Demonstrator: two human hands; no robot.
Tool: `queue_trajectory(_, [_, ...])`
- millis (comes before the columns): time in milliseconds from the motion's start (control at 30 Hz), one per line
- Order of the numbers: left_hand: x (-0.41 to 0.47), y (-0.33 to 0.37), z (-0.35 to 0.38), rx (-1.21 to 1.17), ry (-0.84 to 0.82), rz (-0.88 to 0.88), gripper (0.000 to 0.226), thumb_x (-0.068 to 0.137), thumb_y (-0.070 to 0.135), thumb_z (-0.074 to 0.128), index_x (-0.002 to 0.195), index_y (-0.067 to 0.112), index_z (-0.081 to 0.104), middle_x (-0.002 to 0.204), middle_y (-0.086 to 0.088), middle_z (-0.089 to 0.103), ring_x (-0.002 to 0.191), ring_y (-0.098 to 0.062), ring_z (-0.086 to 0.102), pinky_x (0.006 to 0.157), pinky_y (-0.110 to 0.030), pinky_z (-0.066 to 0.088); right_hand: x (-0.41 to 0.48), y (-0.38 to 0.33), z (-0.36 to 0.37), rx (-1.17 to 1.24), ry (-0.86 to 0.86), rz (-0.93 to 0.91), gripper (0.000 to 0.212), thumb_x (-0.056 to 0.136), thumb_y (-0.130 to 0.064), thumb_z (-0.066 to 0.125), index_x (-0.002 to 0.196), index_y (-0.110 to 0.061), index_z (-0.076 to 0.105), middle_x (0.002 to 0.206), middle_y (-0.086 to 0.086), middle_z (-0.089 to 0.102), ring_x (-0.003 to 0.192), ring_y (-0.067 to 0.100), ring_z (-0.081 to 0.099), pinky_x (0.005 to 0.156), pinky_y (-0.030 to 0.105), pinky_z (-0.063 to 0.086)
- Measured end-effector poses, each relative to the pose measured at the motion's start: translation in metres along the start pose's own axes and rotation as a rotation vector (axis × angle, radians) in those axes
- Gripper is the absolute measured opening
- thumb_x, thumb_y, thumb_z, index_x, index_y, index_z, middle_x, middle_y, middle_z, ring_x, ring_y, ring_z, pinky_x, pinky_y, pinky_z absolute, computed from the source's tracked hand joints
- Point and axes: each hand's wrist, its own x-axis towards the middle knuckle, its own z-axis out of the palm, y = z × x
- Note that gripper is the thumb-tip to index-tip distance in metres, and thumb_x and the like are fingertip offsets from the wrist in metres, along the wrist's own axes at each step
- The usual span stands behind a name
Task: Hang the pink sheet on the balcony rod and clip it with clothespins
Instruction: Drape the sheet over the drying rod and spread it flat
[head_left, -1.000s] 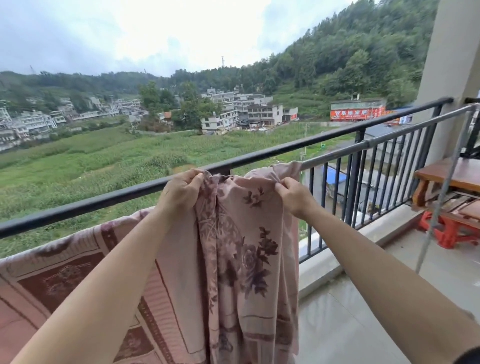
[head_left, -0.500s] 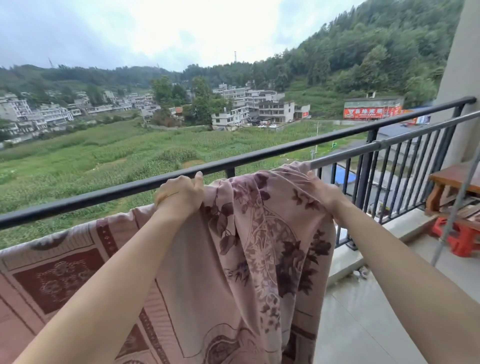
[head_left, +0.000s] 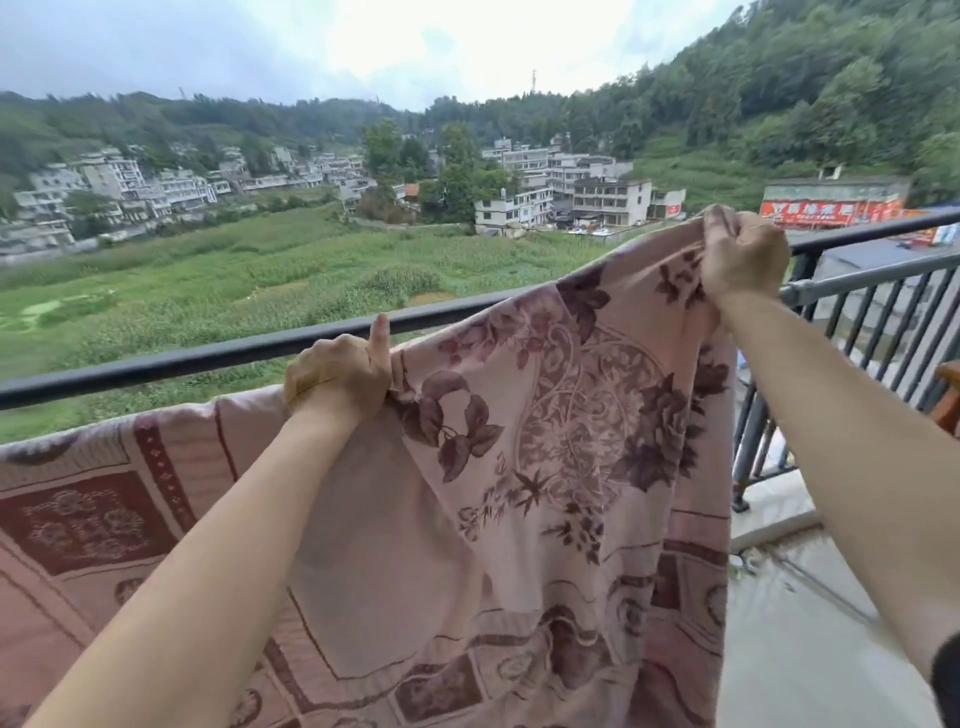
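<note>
While both forearms reach up from the bottom edge, the pink sheet (head_left: 545, 467) fills the near view from 9 o'clock round to 5 o'clock, and its bordered lower part runs out of sight below. Its right edge hangs free at 4 o'clock. Beside that edge lies open room, a strip of glossy tiled floor (head_left: 789, 649) that reaches the foot of the dark railing (head_left: 182, 358).

At 9 o'clock the left hand (head_left: 337, 374) grips the bunched top edge with curled fingers, one digit standing straight up. Left of it the edge lies level just below the railing's top bar. At 2 o'clock the right hand (head_left: 743, 254) is fisted round the gathered corner, held above that bar, with the cloth stretched taut between the two hands.

Just right of that fist the bare grey balcony rod (head_left: 857, 278) runs toward 3 o'clock, inside the railing. Beyond are a green field (head_left: 260, 280), pale buildings (head_left: 597, 197) at 12 o'clock, and a wooded hillside (head_left: 831, 104).
</note>
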Motion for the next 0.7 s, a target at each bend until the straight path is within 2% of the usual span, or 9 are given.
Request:
queue_trajectory(67, [0.001,0.004,-0.001,0.015,-0.015,-0.015,0.079,0.095,0.065,0.01,0.074,0.017,0.07,0.091,-0.019,0.069,0.089,-0.038,0.064,0.075,-0.039,0.044,0.007,0.012,0.007,-0.053,-0.024,0.004,0.037,0.1,-0.041,0.046,0.082,-0.011,0.058,0.088,0.015,0.065,0.082,0.027,0.056,0.067,0.033,0.034])
queue_trajectory(133, [0.003,0.009,-0.001,0.02,-0.057,-0.063,0.067,0.094,0.059,0.021,0.075,0.017,0.069,0.094,-0.017,0.069,0.091,-0.037,0.063,0.079,-0.04,0.048,0.004,0.029,0.015,-0.085,-0.193,0.067,0.038,0.099,-0.04,0.048,0.091,-0.007,0.066,0.101,0.02,0.069,0.094,0.032,0.062,0.078,0.035,0.044])
queue_trajectory(233, [0.008,0.012,-0.004,-0.002,-0.138,-0.141,0.05,0.09,0.049,0.034,0.07,0.013,0.064,0.089,-0.015,0.067,0.083,-0.034,0.059,0.073,-0.036,0.047,-0.011,0.057,0.007,0.212,-0.544,0.343,0.041,0.093,-0.045,0.054,0.103,-0.01,0.075,0.087,0.008,0.072,0.075,0.021,0.067,0.069,0.025,0.054])
queue_trajectory(333, [0.011,0.037,-0.005,-0.062,-0.078,-0.03,0.046,0.097,0.046,0.037,0.074,0.014,0.06,0.081,-0.01,0.065,0.075,-0.03,0.059,0.066,-0.034,0.044,-0.022,0.086,0.0,0.69,-0.696,0.591,0.046,0.094,-0.036,0.038,0.069,-0.018,0.072,0.066,-0.002,0.068,0.051,0.013,0.061,0.047,0.02,0.05])
queue_trajectory(400, [0.009,0.073,-0.002,-0.125,-0.033,0.095,0.047,0.099,0.049,0.034,0.071,0.017,0.056,0.071,-0.002,0.061,0.065,-0.02,0.057,0.057,-0.029,0.036,-0.03,0.1,0.003,0.777,-0.765,0.66,0.044,0.096,-0.028,0.037,0.06,-0.019,0.061,0.055,-0.004,0.056,0.041,0.01,0.046,0.039,0.018,0.04])
queue_trajectory(467, [0.007,0.115,0.001,-0.197,-0.011,0.187,0.046,0.099,0.051,0.032,0.069,0.022,0.051,0.067,0.003,0.057,0.061,-0.011,0.052,0.052,-0.026,0.029,-0.038,0.113,0.009,0.673,-0.955,0.572,0.039,0.102,-0.03,0.042,0.078,-0.013,0.068,0.068,0.004,0.063,0.055,0.016,0.057,0.051,0.027,0.053])
queue_trajectory(533, [0.008,0.151,0.009,-0.247,-0.002,0.259,0.044,0.098,0.054,0.032,0.077,0.023,0.055,0.072,0.007,0.058,0.063,-0.011,0.052,0.052,-0.026,0.029,-0.043,0.125,0.012,0.637,-1.096,0.514,0.037,0.102,-0.035,0.047,0.107,-0.009,0.073,0.102,0.014,0.073,0.089,0.028,0.07,0.082,0.042,0.061])
queue_trajectory(600, [0.011,0.18,0.021,-0.245,-0.043,0.307,0.046,0.097,0.057,0.03,0.085,0.023,0.059,0.077,0.007,0.057,0.069,-0.015,0.053,0.057,-0.03,0.031,-0.039,0.132,0.01,0.637,-1.156,0.482,0.037,0.098,-0.041,0.054,0.111,-0.014,0.075,0.116,0.016,0.072,0.105,0.03,0.07,0.083,0.042,0.061])
queue_trajectory(700, [0.017,0.208,0.043,-0.105,-0.16,0.335,0.063,0.097,0.061,0.024,0.074,0.018,0.064,0.072,0.002,0.062,0.067,-0.02,0.057,0.056,-0.032,0.036,-0.027,0.147,0.01,0.619,-1.27,0.475,0.051,0.084,-0.051,0.071,0.115,-0.01,0.074,0.119,0.016,0.071,0.108,0.03,0.069,0.08,0.036,0.06])
